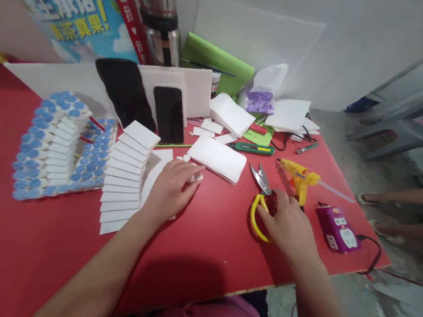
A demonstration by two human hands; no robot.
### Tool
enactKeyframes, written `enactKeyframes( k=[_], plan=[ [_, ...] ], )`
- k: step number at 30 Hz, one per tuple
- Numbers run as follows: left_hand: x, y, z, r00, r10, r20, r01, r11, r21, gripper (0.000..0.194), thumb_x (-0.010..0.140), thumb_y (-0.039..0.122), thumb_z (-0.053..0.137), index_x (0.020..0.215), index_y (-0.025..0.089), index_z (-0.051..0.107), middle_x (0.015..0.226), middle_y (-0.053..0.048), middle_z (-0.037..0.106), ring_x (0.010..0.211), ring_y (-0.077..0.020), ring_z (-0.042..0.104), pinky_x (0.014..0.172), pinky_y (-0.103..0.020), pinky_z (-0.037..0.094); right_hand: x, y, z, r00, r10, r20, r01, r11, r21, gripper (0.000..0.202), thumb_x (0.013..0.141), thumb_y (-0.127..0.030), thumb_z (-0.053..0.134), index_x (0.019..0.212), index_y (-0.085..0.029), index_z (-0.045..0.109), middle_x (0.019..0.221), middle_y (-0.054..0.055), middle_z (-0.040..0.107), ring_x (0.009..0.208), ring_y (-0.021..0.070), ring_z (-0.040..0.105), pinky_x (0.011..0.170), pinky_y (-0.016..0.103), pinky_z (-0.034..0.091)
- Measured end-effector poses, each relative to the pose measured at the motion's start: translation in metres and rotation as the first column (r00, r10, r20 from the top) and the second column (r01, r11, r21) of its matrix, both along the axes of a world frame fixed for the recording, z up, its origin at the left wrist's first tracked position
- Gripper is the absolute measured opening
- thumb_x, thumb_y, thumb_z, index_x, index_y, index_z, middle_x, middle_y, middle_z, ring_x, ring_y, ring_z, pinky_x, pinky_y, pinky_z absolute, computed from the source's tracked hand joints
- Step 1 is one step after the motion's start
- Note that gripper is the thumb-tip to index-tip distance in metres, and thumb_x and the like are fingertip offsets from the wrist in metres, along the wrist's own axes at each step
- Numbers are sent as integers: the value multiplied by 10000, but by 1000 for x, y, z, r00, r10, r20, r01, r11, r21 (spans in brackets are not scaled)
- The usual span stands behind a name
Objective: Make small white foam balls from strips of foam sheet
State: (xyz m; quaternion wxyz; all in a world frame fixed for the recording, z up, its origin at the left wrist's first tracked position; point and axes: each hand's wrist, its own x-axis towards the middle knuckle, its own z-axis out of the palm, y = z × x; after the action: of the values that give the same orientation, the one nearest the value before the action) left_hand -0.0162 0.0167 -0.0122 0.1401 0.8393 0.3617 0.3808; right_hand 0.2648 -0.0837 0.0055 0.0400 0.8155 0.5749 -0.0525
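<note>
My left hand (168, 187) is closed in a pinch, with a small white piece (196, 178) showing at its thumb and fingertips. What exactly this piece is, I cannot make out. Beside that hand, white cards (121, 188) lie fanned out like steps. My right hand (292, 223) grips a pair of scissors (255, 218) with yellow handles, the blades apart and pointing away from me. Just past the fingers lies a yellow glue gun (300, 175) with a clear stick in its back. A stack of white cards (217, 158) rests between the hands.
At the left stands a model of white steps and blue-topped rolls (60, 149). Two phones (169, 116) lean on white board. Behind are a steel flask (161, 22) and a tissue pack (262, 101). A green cutter (254, 148) and a purple power box (337, 229) lie rightward.
</note>
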Motion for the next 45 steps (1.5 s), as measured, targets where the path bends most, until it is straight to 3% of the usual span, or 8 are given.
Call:
enactKeyframes(
  k=[7, 14, 20, 23, 28, 38, 42, 45],
  plan=[
    [8, 9, -8, 985, 18, -174, -3, 996, 90, 173, 1006, 145, 586, 1058, 195, 744, 1051, -49, 815, 988, -277, 639, 849, -452, 449, -1, 3, 5, 1000, 1, 25, -1, 1000, -20, 470, 1018, -502, 552, 1349, -168, 548, 1072, 155, 663, 887, 324, 706, 639, 328, 368],
    [8, 8, -11, 964, 91, -249, -81, 995, 51, 200, 1020, 155, 554, 1048, 202, 747, 1103, -74, 798, 1071, -303, 633, 883, -477, 441, -5, 8, 36, 988, 119, 98, -101, 979, -177, 438, 996, -543, 620, 1274, -206, 642, 1005, 123, 682, 769, 275, 695, 583, 306, 314],
    [5, 7, -12, 971, 81, -224, -70, 996, 60, 177, 1012, 187, 576, 1068, 169, 743, 1126, -104, 782, 1097, -312, 636, 928, -500, 479, -2, 45, 36, 986, 167, 14, -168, 980, 108, 193, 1034, -237, 535, 1127, -174, 693, 1034, 130, 702, 806, 244, 650, 632, 308, 349],
    [3, 6, -11, 981, 79, -176, -65, 994, 84, 180, 1001, 201, 599, 1107, 159, 738, 1166, -125, 775, 1111, -308, 646, 970, -511, 496, -2, 66, 29, 971, 239, -26, -236, 966, 103, 242, 1016, -128, 477, 1120, -159, 694, 1062, 137, 688, 850, 240, 641, 660, 307, 359],
    [0, 4, -8, 995, 44, -93, -31, 990, 137, 161, 992, 169, 603, 1070, 166, 744, 1098, -115, 779, 1033, -271, 667, 965, -484, 524, -2, 82, 19, 967, 251, 33, -251, 968, -13, 246, 1025, -134, 457, 1115, -132, 686, 1087, 151, 656, 838, 229, 629, 662, 313, 358],
    [-1, 5, -11, 999, 26, -39, -22, 996, 90, 168, 971, 165, 621, 1073, 202, 750, 1079, -97, 779, 1016, -262, 673, 964, -487, 530, 1, 83, 13, 968, 251, 16, -251, 968, 25, 174, 987, -132, 488, 983, -145, 661, 1038, 145, 672, 833, 238, 624, 670, 327, 352],
    [0, 4, -10, 999, 30, -22, -27, 995, 101, 167, 974, 161, 621, 1079, 204, 743, 1074, -94, 782, 1010, -258, 682, 955, -479, 535, 5, 72, 20, 984, 173, -34, -163, 967, 197, 161, 980, -156, 479, 1006, -153, 638, 1058, 145, 688, 833, 247, 625, 675, 325, 365],
    [3, 2, -7, 998, 45, 32, -48, 993, 106, 174, 982, 146, 614, 1100, 198, 731, 1082, -97, 784, 1008, -243, 694, 953, -460, 538, -4, 65, 30, 949, 276, -149, -209, 911, 356, 158, 994, -177, 484, 1040, -175, 634, 1063, 123, 703, 902, 252, 645, 738, 326, 416]
  ],
)
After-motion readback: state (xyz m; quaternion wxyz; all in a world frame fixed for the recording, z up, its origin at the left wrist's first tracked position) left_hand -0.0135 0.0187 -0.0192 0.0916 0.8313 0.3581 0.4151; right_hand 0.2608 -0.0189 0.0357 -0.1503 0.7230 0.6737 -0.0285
